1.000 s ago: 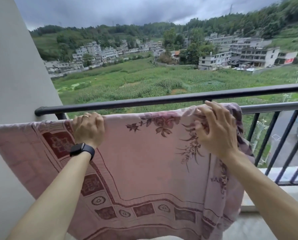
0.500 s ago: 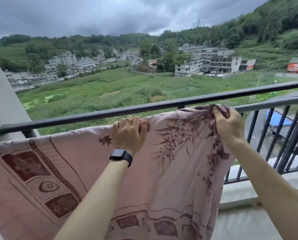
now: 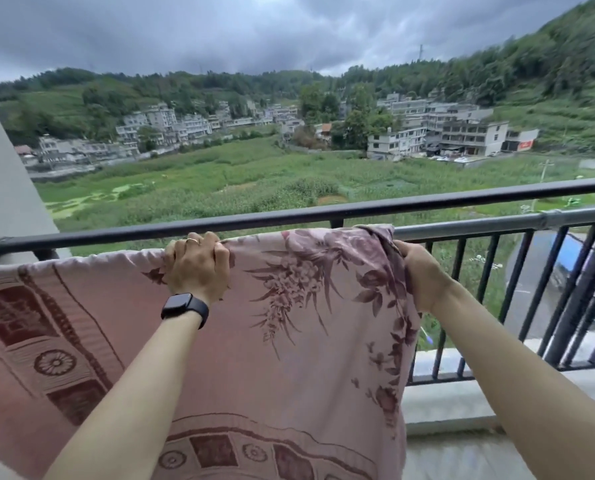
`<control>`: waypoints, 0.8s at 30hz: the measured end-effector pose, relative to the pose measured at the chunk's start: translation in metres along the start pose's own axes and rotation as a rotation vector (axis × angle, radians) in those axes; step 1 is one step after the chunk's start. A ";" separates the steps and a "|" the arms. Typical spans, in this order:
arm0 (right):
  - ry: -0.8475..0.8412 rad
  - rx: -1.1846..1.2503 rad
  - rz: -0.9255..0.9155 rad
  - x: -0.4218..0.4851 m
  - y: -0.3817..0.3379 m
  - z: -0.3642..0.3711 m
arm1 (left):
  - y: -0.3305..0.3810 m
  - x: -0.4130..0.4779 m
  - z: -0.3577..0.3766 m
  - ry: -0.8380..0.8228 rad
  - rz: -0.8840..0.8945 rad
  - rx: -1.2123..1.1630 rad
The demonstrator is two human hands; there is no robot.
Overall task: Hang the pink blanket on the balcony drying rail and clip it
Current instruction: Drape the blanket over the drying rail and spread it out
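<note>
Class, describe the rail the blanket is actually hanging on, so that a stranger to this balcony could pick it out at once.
Find the balcony railing of dark upright bars. Two horizontal bars run along its top: a black handrail farther out, and just inside and below it the drying rail. It is the grey metal one, with the pink blanket draped over it and both hands gripping the cloth there.

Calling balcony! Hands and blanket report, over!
Left hand gripping pink blanket top edge. Right hand holding its right corner. Blanket draped over grey rail. No clips visible.

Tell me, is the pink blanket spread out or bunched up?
Mostly spread: the pink blanket hangs flat, gathered only at its right corner in the right hand.
</note>
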State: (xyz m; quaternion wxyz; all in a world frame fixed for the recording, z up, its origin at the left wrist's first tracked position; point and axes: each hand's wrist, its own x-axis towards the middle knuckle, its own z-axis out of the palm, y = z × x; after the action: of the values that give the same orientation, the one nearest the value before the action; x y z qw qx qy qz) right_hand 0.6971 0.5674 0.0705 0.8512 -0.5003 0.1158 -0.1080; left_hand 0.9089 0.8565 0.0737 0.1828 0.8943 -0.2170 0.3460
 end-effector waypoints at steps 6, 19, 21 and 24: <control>-0.016 -0.039 -0.083 -0.007 -0.052 -0.018 | 0.006 0.001 -0.010 -0.107 -0.060 0.074; 0.395 -0.445 -0.111 -0.019 -0.052 -0.069 | 0.034 0.008 -0.018 -0.097 -0.103 0.095; 0.255 -0.403 0.039 -0.017 -0.055 -0.064 | 0.069 0.005 -0.010 -0.086 -0.061 0.009; 0.322 -0.432 -0.050 -0.019 -0.069 -0.063 | 0.100 -0.011 0.004 -0.062 0.013 -0.040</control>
State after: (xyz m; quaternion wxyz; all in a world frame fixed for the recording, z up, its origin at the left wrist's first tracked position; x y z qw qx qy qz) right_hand 0.6556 0.4882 0.1031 0.6923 -0.6496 0.2576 -0.1802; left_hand 0.8521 0.7730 0.0806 0.1917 0.8994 -0.2352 0.3147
